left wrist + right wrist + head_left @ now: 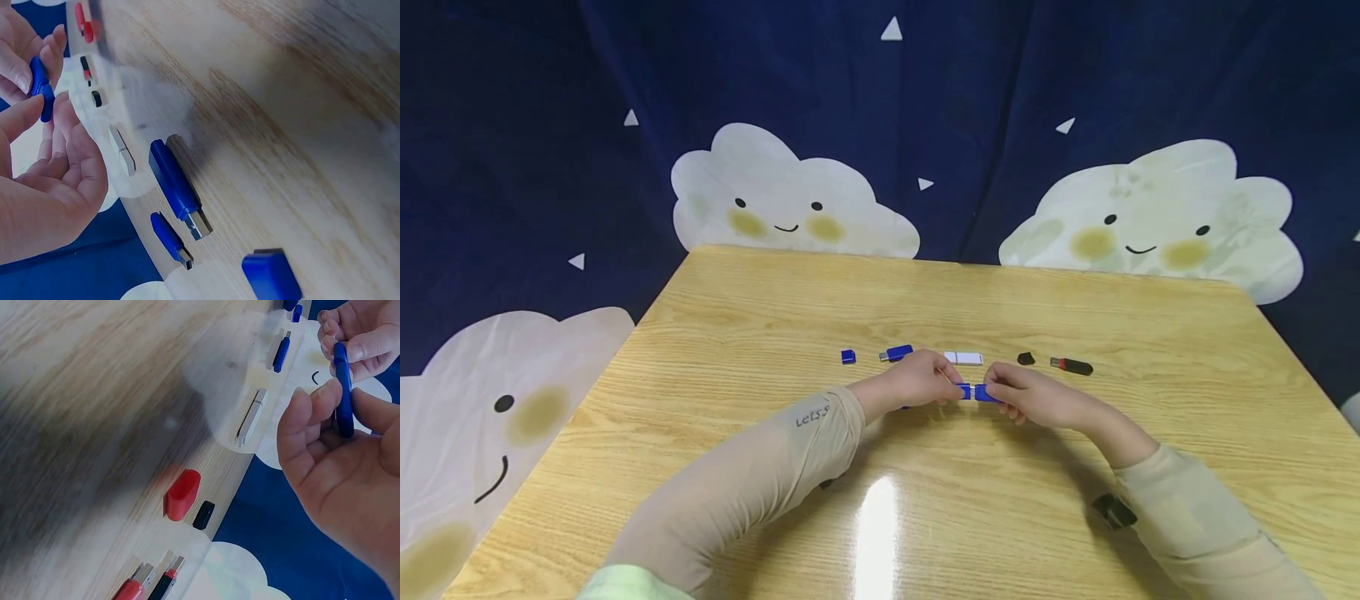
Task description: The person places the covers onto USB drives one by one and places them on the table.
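Note:
My left hand (921,379) pinches a blue cap (964,391) between thumb and fingers. Facing it, my right hand (1033,394) pinches the body of a blue USB stick (987,393). A short bit of metal shows between cap and stick in the head view. Both wrist views show the two blue parts in line, end to end; whether the cap is fully seated cannot be seen. The hands are raised above the table. Behind them lies a white USB stick (963,358).
On the wooden table (760,308) lie another blue USB stick (897,353) and a blue cap (847,357). A larger blue stick (175,181) lies nearer. Rightward are a black cap (1026,358), a black-and-red stick (1071,366), a red cap (183,495) and a red stick (132,586).

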